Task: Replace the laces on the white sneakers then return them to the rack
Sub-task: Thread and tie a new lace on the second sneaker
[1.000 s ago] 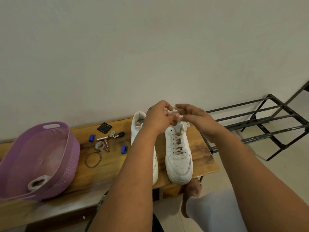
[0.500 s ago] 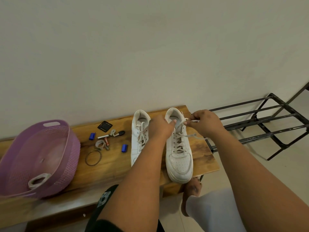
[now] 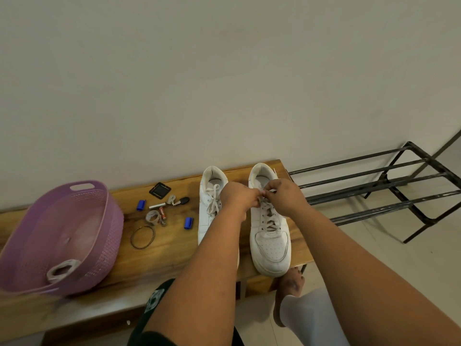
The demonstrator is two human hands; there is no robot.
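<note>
Two white sneakers stand side by side on a wooden bench (image 3: 174, 255), toes toward me. The right sneaker (image 3: 270, 243) is laced up its front, and both my hands meet over its tongue. My left hand (image 3: 239, 197) and my right hand (image 3: 284, 196) each pinch an end of its white lace (image 3: 268, 221) near the top eyelets. The left sneaker (image 3: 210, 206) is laced too, and my left forearm covers its toe. A black metal rack (image 3: 389, 186) stands on the floor just right of the bench.
A purple plastic basket (image 3: 62, 233) with a coiled white lace (image 3: 59, 270) inside fills the bench's left end. Small items lie between basket and shoes: a bangle (image 3: 142, 237), two blue caps (image 3: 188, 223), keys (image 3: 172, 201), a black square (image 3: 160, 189). My bare foot (image 3: 287, 295) is below the bench edge.
My hands came down from above the heel, pulled the lace ends apart, and now meet again low over the right sneaker's tongue. The left sneaker's opening has come into view.
</note>
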